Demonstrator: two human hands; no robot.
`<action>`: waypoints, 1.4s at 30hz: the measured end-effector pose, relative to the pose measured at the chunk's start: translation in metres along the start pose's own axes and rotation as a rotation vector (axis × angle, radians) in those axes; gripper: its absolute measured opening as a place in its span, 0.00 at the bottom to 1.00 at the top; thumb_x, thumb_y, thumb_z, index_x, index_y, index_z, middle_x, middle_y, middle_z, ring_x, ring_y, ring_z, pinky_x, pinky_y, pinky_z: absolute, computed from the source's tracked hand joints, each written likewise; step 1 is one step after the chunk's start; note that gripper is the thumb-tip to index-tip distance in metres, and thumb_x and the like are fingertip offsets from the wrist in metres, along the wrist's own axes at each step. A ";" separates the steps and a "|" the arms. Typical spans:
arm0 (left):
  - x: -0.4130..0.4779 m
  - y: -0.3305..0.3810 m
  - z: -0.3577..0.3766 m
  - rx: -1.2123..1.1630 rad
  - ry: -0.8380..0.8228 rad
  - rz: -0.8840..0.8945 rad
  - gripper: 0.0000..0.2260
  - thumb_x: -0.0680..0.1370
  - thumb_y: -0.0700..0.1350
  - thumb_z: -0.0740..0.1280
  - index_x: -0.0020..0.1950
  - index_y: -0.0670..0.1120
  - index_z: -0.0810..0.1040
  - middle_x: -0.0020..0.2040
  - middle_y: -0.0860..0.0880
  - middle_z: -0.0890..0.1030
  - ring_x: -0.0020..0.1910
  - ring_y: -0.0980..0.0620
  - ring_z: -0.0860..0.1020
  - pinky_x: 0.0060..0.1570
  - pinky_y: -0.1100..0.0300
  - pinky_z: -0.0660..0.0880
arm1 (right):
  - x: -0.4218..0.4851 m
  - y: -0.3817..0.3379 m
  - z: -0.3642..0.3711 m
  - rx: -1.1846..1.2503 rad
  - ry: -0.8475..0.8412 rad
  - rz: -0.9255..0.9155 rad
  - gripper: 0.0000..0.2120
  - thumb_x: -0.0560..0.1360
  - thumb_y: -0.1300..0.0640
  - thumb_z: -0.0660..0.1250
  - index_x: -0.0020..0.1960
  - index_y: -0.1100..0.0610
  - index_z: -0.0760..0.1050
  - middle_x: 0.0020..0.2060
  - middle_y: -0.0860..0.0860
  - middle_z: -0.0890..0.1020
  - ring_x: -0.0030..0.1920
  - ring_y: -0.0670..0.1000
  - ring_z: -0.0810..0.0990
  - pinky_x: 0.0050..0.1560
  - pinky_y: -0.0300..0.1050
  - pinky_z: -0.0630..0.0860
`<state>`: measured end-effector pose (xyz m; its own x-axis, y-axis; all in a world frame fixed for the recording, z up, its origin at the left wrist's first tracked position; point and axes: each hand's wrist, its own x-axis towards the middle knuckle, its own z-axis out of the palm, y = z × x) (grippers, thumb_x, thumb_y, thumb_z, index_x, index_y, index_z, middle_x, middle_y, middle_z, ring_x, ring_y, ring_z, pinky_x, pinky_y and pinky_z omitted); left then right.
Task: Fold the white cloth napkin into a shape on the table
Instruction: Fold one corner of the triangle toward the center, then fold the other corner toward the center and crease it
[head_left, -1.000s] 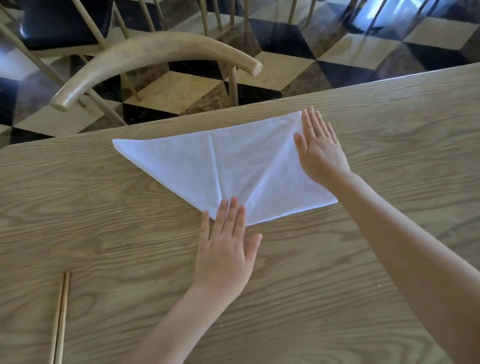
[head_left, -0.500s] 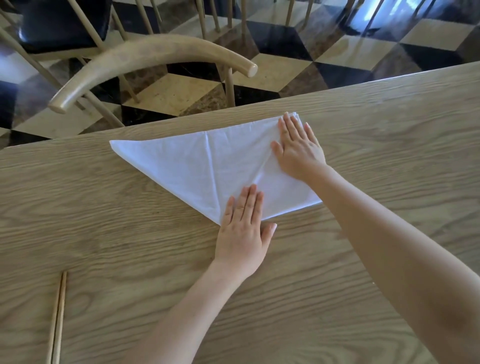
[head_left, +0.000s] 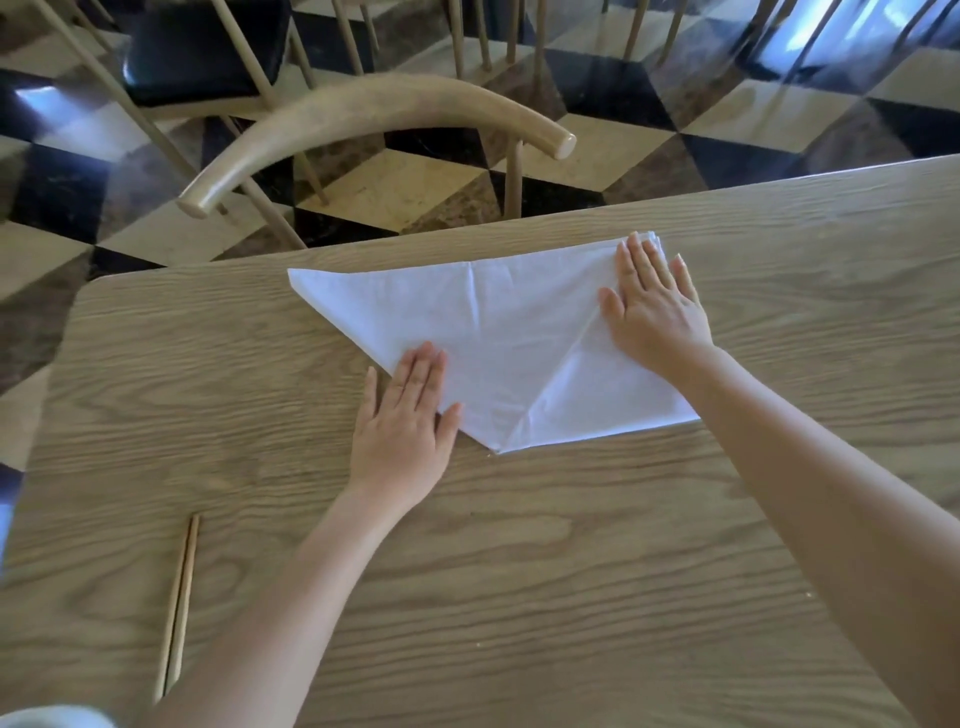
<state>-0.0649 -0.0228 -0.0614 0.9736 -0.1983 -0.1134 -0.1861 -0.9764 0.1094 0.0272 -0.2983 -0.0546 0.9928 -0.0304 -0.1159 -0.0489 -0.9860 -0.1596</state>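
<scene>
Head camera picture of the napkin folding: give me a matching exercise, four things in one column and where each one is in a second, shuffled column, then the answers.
Column 1
1. left hand
2. right hand
3. chopsticks
4. chair

Column 2
A. lying on the bare table, well to the left of the napkin
B. flat on the napkin's far right corner
C. beyond the table's far edge
D. partly on the napkin's left slanted edge, partly on the table

Pairs: 1-D, 2-B, 3-A, 4-C
</scene>
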 end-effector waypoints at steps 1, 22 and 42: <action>0.002 -0.009 -0.002 0.002 -0.009 -0.023 0.31 0.74 0.60 0.32 0.76 0.50 0.42 0.76 0.55 0.42 0.73 0.60 0.38 0.73 0.51 0.37 | -0.005 -0.007 -0.003 0.007 0.010 -0.013 0.28 0.81 0.46 0.44 0.76 0.57 0.43 0.77 0.50 0.45 0.76 0.47 0.41 0.75 0.46 0.37; 0.002 -0.003 -0.018 -0.445 0.305 0.528 0.03 0.74 0.42 0.69 0.45 0.45 0.83 0.48 0.49 0.82 0.52 0.48 0.76 0.53 0.52 0.72 | -0.133 -0.088 0.021 0.259 0.174 -0.386 0.08 0.68 0.62 0.71 0.43 0.52 0.76 0.47 0.50 0.76 0.47 0.52 0.68 0.50 0.44 0.61; -0.001 -0.003 -0.011 -0.267 0.329 0.689 0.05 0.78 0.44 0.66 0.46 0.45 0.81 0.44 0.50 0.81 0.47 0.48 0.76 0.49 0.55 0.71 | -0.123 -0.081 0.020 0.483 0.118 -0.453 0.01 0.73 0.53 0.64 0.43 0.48 0.72 0.46 0.46 0.74 0.48 0.44 0.62 0.50 0.41 0.60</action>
<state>-0.0640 -0.0189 -0.0504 0.6486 -0.6722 0.3571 -0.7610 -0.5826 0.2855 -0.0931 -0.2114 -0.0475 0.9308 0.3240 0.1693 0.3590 -0.7221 -0.5913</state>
